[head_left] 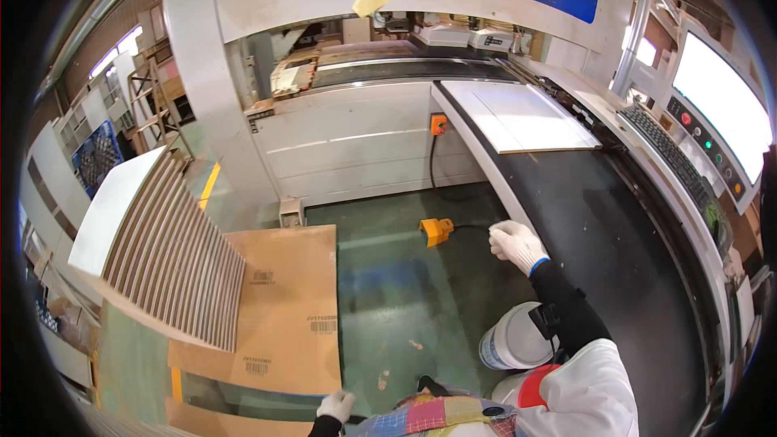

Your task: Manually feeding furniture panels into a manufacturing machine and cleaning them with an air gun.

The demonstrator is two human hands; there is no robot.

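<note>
My right hand [518, 244], in a white knit glove with a blue cuff, is held out beside the edge of a black conveyor bed [615, 275]. Its fingers are curled in and nothing shows in them. Low at the bottom edge, my left hand [336, 407], gloved the same way, hangs by my patchwork apron [429, 417] with fingers folded; no object is visible in it. A white panel [526, 117] lies flat on the far part of the bed. To the left, a row of upright white-faced panels [174, 251] stands on flattened cardboard [291, 316].
A large grey machine [348, 137] with a blue window spans the far side. An orange foot pedal [437, 231] with a cable sits on the green floor. White buckets [518, 336] stand by my right side. A keyboard [664, 146] and a lit screen [724, 97] are at right.
</note>
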